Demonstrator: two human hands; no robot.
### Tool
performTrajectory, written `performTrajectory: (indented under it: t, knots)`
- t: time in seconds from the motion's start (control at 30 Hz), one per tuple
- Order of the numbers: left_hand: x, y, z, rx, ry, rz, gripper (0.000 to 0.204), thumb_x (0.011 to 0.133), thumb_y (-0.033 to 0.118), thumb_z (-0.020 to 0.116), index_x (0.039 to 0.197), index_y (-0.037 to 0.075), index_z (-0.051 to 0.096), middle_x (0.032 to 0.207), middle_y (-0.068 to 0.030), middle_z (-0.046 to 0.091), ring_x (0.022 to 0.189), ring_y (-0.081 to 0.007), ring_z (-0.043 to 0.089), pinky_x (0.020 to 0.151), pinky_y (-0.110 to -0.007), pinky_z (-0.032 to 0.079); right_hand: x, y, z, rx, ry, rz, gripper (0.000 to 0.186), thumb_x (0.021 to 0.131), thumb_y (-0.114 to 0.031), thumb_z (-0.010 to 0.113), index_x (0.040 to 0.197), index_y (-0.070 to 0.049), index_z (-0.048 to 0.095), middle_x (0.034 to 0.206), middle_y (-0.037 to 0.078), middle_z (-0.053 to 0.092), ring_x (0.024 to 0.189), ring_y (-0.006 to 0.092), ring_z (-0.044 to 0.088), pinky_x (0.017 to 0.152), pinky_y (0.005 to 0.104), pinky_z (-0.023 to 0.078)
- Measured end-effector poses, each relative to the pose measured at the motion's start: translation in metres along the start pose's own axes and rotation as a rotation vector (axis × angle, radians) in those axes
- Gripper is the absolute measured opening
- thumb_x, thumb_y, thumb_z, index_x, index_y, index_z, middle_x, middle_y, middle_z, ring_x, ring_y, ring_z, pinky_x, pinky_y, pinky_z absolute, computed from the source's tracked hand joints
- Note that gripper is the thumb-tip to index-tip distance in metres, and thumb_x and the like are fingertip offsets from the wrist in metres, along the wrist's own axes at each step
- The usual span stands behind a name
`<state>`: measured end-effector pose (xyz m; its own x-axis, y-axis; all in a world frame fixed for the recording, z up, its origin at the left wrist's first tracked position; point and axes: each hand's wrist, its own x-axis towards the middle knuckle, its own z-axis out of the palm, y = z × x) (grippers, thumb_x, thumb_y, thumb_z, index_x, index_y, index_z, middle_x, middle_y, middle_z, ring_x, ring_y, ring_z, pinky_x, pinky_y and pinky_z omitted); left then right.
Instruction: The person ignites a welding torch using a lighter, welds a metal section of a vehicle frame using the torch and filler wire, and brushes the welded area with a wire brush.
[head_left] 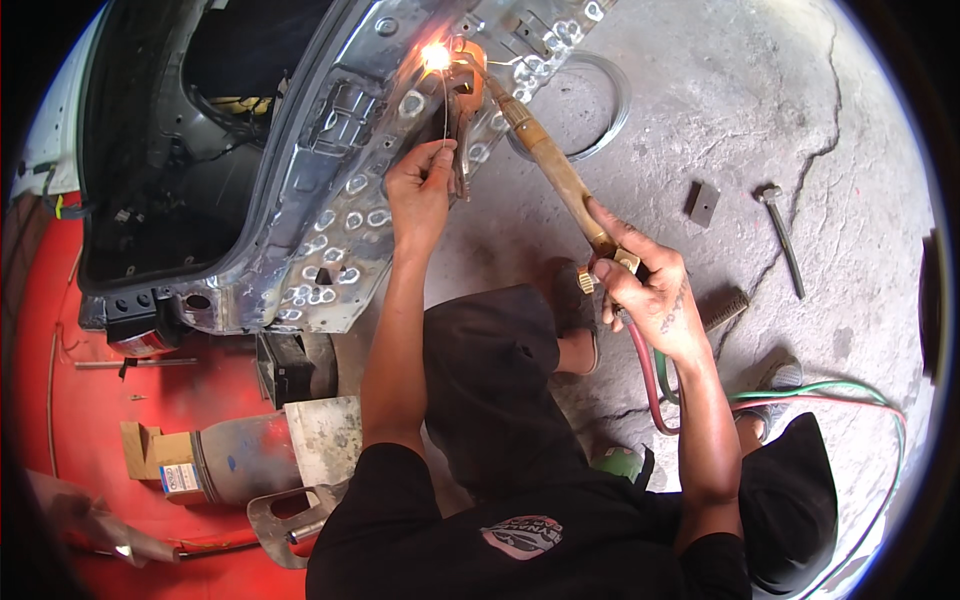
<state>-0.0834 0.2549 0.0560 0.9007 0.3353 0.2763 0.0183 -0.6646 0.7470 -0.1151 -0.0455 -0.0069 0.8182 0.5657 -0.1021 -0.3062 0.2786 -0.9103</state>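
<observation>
My right hand is closed around the valve end of a brass gas welding torch. From there the torch slants up and left to a bright flame on the bare metal car body panel. Between thumb and fingers of my left hand is a thin filler rod, its upper end reaching the glow. Beside the flame, a locking clamp hangs on the panel edge, its jaw lit orange. Round weld marks dot the panel. Glare hides the exact spot where rod and flame meet.
A wire coil, a small metal block and a hammer lie on the concrete at right. Red and green hoses trail right from the torch. A C-clamp and a grey cylinder are at lower left.
</observation>
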Motion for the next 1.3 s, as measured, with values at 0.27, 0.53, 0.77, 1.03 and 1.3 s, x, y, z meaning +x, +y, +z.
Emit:
performTrajectory:
  t: [0.27, 0.53, 0.77, 1.03, 1.3]
  knots:
    - [-0.0001, 0.0019, 0.0017, -0.018, 0.005, -0.013, 0.018, 0.102, 0.011, 0.065, 0.111, -0.001, 0.075, 0.069, 0.0032, 0.059, 0.06, -0.0047, 0.049, 0.055, -0.023, 0.036, -0.0001, 0.0009, 0.0, 0.017, -0.018, 0.007, 0.057, 0.097, -0.014, 0.065, 0.152, -0.016, 0.053, 0.097, 0.006, 0.067, 0.061, 0.0083, 0.06, 0.055, 0.0263, 0.054]
    - [0.0018, -0.0005, 0.0013, 0.02, 0.004, -0.005, 0.016, 0.102, 0.007, 0.064, 0.109, -0.005, 0.073, 0.074, -0.0002, 0.064, 0.06, -0.0062, 0.052, 0.054, -0.024, 0.042, 0.0016, 0.0035, -0.0001, 0.026, -0.009, 0.018, 0.057, 0.097, -0.015, 0.065, 0.153, -0.017, 0.054, 0.098, 0.006, 0.068, 0.062, 0.0092, 0.06, 0.055, 0.0271, 0.054]
    - [0.0007, 0.0035, 0.0008, 0.047, 0.002, -0.008, 0.017, 0.102, 0.008, 0.065, 0.109, -0.004, 0.073, 0.074, -0.0003, 0.064, 0.061, -0.0064, 0.052, 0.055, -0.025, 0.043, 0.0014, 0.0005, -0.0006, 0.037, -0.02, 0.017, 0.056, 0.097, -0.016, 0.065, 0.153, -0.016, 0.053, 0.097, 0.006, 0.067, 0.062, 0.0091, 0.06, 0.055, 0.0268, 0.054]
    - [0.0004, 0.0023, 0.0, 0.022, 0.012, -0.003, 0.019, 0.102, 0.011, 0.065, 0.111, -0.002, 0.075, 0.069, 0.0027, 0.059, 0.061, -0.005, 0.049, 0.057, -0.023, 0.037, 0.0013, 0.0008, 0.0002, 0.022, -0.021, 0.011, 0.057, 0.097, -0.016, 0.065, 0.153, -0.016, 0.053, 0.096, 0.006, 0.067, 0.061, 0.0091, 0.06, 0.055, 0.0269, 0.054]
    - [0.0014, -0.0001, 0.0001, 0.023, 0.01, 0.014, 0.016, 0.101, 0.006, 0.064, 0.108, -0.005, 0.074, 0.072, -0.0004, 0.063, 0.06, -0.0065, 0.053, 0.054, -0.025, 0.042, 0.0015, 0.0031, -0.0001, 0.02, -0.015, 0.016, 0.057, 0.096, -0.015, 0.066, 0.153, -0.016, 0.053, 0.096, 0.005, 0.067, 0.061, 0.0089, 0.06, 0.055, 0.0268, 0.054]
